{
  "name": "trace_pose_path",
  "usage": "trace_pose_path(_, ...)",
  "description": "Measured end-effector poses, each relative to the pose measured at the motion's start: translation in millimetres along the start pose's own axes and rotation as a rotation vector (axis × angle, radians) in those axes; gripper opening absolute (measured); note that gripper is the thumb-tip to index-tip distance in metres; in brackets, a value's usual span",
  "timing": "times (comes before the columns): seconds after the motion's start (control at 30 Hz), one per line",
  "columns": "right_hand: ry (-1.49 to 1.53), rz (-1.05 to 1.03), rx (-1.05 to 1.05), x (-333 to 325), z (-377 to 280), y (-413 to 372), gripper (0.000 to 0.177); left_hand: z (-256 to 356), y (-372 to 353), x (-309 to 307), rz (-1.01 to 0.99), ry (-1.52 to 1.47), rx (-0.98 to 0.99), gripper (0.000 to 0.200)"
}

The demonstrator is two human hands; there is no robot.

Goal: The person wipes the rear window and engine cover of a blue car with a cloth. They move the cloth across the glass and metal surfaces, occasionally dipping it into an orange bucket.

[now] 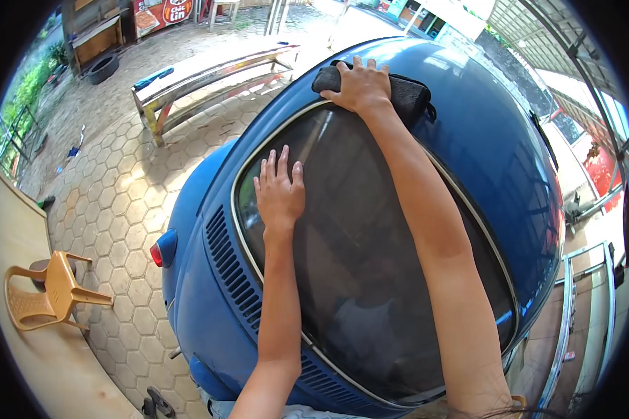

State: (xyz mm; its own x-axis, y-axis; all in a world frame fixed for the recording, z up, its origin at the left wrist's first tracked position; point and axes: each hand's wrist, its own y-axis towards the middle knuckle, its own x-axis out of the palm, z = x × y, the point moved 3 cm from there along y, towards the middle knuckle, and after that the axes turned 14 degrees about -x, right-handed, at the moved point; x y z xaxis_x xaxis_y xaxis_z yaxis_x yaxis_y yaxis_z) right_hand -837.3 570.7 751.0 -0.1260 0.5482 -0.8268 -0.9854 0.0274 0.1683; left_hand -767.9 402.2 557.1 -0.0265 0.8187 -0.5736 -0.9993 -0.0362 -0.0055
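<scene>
My left hand (280, 192) rests with its fingers stretched out over the dark rear window (370, 230) of a blue rounded car, near the window's left edge. Farther up, my right hand (362, 85) presses a thick dark grey cloth (410, 98) onto the car's blue roof (468, 119), just above the window's top corner. The cloth sticks out on both sides of the hand, and a small black loop hangs at its right end. A pale trim strip (286, 126) frames the glass.
Slotted vents (232, 269) and a red tail light (158, 254) lie left of the window. On the hexagonal paving (129, 279) stand a tan plastic chair (56, 290) and a long worn bench (210, 84). A metal frame (569, 314) is at the right.
</scene>
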Motion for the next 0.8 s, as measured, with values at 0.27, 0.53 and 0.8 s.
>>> trace_pose_path(0.27, 0.1, -0.098, -0.275, 14, -39, 49, 0.09, -85, -5, -32, -0.026, 0.059, 0.058, 0.059)
trace_pose_path(0.53, 0.118, -0.219, -0.488, 34, -132, 65, 0.094, -112, -2, -29, 0.027, -0.074, -0.122, 0.065)
trace_pose_path(0.8, 0.154, -0.325, -0.791, 72, -326, 13, 0.078, -168, -6, -45, -0.079, -0.101, -0.363, 0.077)
